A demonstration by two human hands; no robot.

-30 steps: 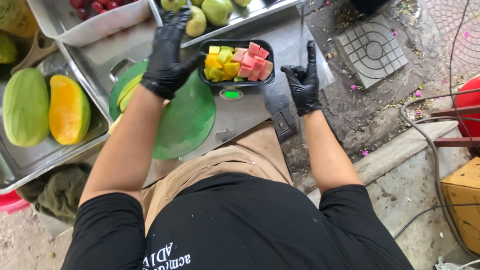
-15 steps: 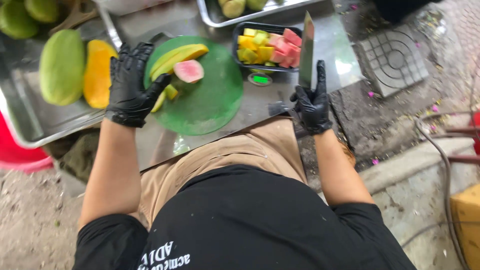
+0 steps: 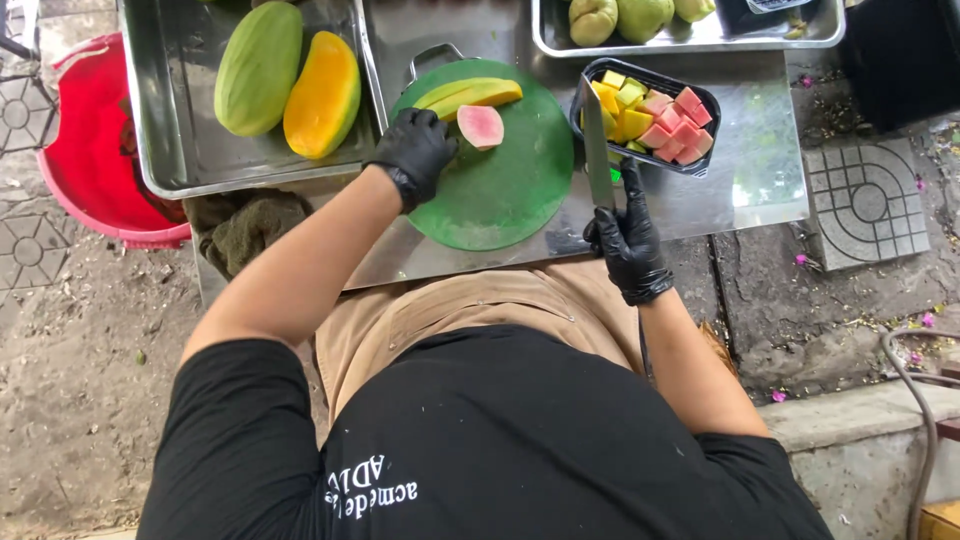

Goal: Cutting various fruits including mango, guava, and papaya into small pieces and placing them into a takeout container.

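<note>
I log: left hand (image 3: 418, 150), fingers curled, touching pink guava half (image 3: 481, 126) mid cutting board (image 3: 500, 190). Right hand (image 3: 628, 240) clamps knife (image 3: 596, 150) at the board's right edge, blade lengthwise away from me.

I see a stainless steel table (image 3: 740, 190) carrying a round green cutting board (image 3: 500, 195), a black tub of cut fruit (image 3: 650, 115), a steel tray with papayas (image 3: 160, 130) at left, and another steel tray (image 3: 700, 40) of green fruit behind.

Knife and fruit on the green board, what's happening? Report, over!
Right hand grips knife, blade pointing away. Left hand rests on green board beside pink guava half and mango slices. Fruit tub close by the blade.
</note>
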